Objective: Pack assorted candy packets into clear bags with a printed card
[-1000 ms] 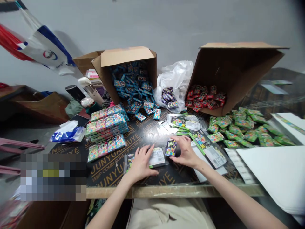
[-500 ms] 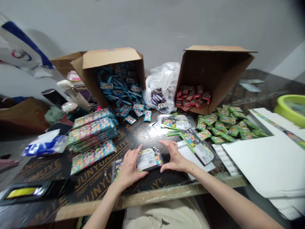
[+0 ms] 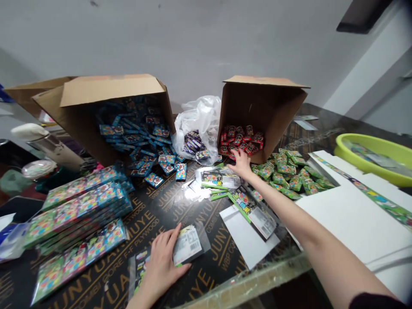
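My left hand [image 3: 162, 262] lies across a clear plastic packet with a printed card [image 3: 186, 245] inside, near the table's front edge. Its thumb and fingers are apart, and the hand covers the middle of the packet. My right hand [image 3: 241, 165] is stretched out to the front of the right-hand cardboard box [image 3: 280, 124], fingers apart. Just beyond its fingertips lie small red packs [image 3: 240, 139] inside the box. Below that wrist are more printed card packets [image 3: 217, 178], and another card packet [image 3: 254, 210] rests on a white sheet [image 3: 236, 240].
Blue packs [image 3: 138, 137] spill from the left cardboard box [image 3: 112, 92]. Purple packs [image 3: 195, 141] sit in a white plastic bag [image 3: 201, 111]. Green packs [image 3: 289, 171] are piled at right, near white card sheets [image 3: 334, 219] and a yellow-green basin [image 3: 373, 148]. Wrapped multi-packs [image 3: 83, 201] are stacked at left.
My right hand has left the card packet and moved forward to the red packs. My left hand stays on the packet, whose purple-printed end no longer shows. The view has turned rightward.
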Available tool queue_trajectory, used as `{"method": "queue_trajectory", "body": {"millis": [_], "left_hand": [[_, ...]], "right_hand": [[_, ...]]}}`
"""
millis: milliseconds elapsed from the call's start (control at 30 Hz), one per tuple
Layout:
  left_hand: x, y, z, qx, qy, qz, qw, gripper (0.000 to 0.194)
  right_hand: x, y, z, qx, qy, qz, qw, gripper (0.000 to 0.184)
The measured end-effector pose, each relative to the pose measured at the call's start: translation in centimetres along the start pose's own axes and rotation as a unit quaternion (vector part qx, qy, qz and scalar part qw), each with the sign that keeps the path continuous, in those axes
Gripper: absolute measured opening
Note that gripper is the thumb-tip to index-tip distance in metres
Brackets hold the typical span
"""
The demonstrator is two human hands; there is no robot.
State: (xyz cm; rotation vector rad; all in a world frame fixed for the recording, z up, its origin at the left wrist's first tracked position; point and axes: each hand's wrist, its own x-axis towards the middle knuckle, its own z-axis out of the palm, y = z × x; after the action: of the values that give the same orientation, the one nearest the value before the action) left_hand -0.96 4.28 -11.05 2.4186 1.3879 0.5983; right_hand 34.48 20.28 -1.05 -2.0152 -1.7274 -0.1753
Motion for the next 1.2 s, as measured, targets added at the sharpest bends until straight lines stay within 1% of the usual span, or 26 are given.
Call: {"method": "queue_trajectory", "body": {"millis": [67, 133, 233, 300, 367, 433, 467, 533, 600, 633, 700, 767, 800, 833, 867, 900, 933, 967, 1000, 1033, 1067, 1100, 1133, 1167, 1200], "left_hand": [[-0.1, -0.1, 0.1, -0.001, -0.002, -0.002, 1.000, 0.090], [-0.1, -0.3, 0.2, 0.000, -0.002, -0.005, 1.000, 0.090], [-0.1, -0.4, 0.2, 0.001, -0.002, -0.012, 1.000, 0.089], [-0.2, -0.4, 0.2, 0.001, -0.004, -0.019, 1.000, 0.090], [-0.2, -0.4, 0.2, 0.000, -0.008, -0.025, 1.000, 0.091], [-0.2, -0.3, 0.3, -0.002, -0.010, -0.029, 1.000, 0.090], [-0.2, -0.3, 0.3, -0.004, -0.012, -0.029, 0.999, 0.089], [-0.2, -0.3, 0.3, -0.006, -0.013, -0.028, 0.999, 0.087], [-0.3, -0.3, 0.3, -0.007, -0.013, -0.029, 0.999, 0.085], [-0.3, -0.2, 0.1, -0.007, -0.012, -0.028, 1.000, 0.084], [-0.2, 0.3, -0.5, -0.007, -0.015, -0.009, 1.000, 0.085], [0.3, 1.2, -1.6, -0.017, -0.018, 0.028, 0.999, 0.089], [0.8, 1.7, -2.3, -0.029, -0.012, 0.041, 0.999, 0.091], [1.5, 2.3, -3.0, -0.049, 0.006, 0.039, 0.998, 0.090], [2.4, 2.8, -3.7, -0.080, 0.033, 0.019, 0.996, 0.085], [3.5, 3.2, -4.3, -0.125, 0.073, -0.017, 0.989, 0.077], [4.7, 3.3, -4.8, -0.189, 0.115, -0.064, 0.973, 0.069], [6.1, 3.3, -5.3, -0.268, 0.141, -0.101, 0.948, 0.062], [7.3, 3.0, -5.7, -0.345, 0.167, -0.127, 0.915, 0.053], [8.5, 2.5, -6.1, -0.401, 0.193, -0.139, 0.885, 0.043], [9.4, 2.0, -6.5, -0.422, 0.213, -0.143, 0.870, 0.035], [10.0, 1.3, -7.0, -0.432, 0.238, -0.146, 0.858, 0.029], [10.2, 0.8, -7.5, -0.431, 0.259, -0.144, 0.852, 0.026], [10.1, 0.4, -8.0, -0.426, 0.275, -0.141, 0.850, 0.024], [9.8, 0.2, -8.4, -0.425, 0.285, -0.137, 0.848, 0.024]], "right_hand": [[3.6, 1.8, 0.8, -0.005, -0.013, 0.036, 0.999, 0.069], [5.7, 2.6, 1.8, 0.010, -0.025, 0.050, 0.998, 0.071], [7.0, 2.8, 3.1, 0.043, -0.038, 0.063, 0.996, 0.069], [7.3, 2.7, 3.4, 0.076, -0.039, 0.069, 0.994, 0.056], [7.6, 2.8, 3.0, 0.118, -0.032, 0.077, 0.989, 0.037], [7.7, 2.8, 1.9, 0.169, -0.014, 0.087, 0.982, 0.023], [7.7, 2.8, 1.2, 0.197, 0.000, 0.094, 0.976, 0.019], [7.2, 2.2, -0.1, 0.263, 0.025, 0.108, 0.958, 0.018], [5.8, 1.1, -1.1, 0.342, 0.026, 0.123, 0.931, 0.020], [4.7, 0.3, -1.3, 0.383, 0.014, 0.128, 0.915, 0.021], [1.8, -1.6, -1.3, 0.463, -0.035, 0.130, 0.876, 0.021], [-1.8, -3.9, -0.9, 0.527, -0.099, 0.123, 0.835, 0.021], [-3.6, -5.0, -0.7, 0.549, -0.130, 0.119, 0.817, 0.022], [-5.2, -6.2, -0.5, 0.571, -0.163, 0.114, 0.797, 0.023], [-6.8, -7.3, -0.2, 0.592, -0.195, 0.108, 0.775, 0.025], [-8.1, -8.5, -0.1, 0.612, -0.226, 0.101, 0.751, 0.027], [-9.1, -9.5, 0.1, 0.629, -0.253, 0.091, 0.729, 0.030], [-10.0, -10.5, 0.2, 0.641, -0.276, 0.076, 0.712, 0.032], [-10.6, -11.3, 0.2, 0.642, -0.289, 0.054, 0.708, 0.034], [-11.0, -12.0, 0.2, 0.629, -0.286, 0.025, 0.723, 0.036], [-11.3, -12.5, 0.2, 0.599, -0.261, -0.009, 0.756, 0.040], [-11.5, -12.7, 0.1, 0.560, -0.225, -0.048, 0.796, 0.046], [-11.6, -12.8, 0.0, 0.515, -0.182, -0.081, 0.834, 0.053], [-11.8, -12.7, -0.2, 0.475, -0.146, -0.104, 0.862, 0.059], [-11.9, -12.5, -0.4, 0.447, -0.125, -0.113, 0.878, 0.065]]}}
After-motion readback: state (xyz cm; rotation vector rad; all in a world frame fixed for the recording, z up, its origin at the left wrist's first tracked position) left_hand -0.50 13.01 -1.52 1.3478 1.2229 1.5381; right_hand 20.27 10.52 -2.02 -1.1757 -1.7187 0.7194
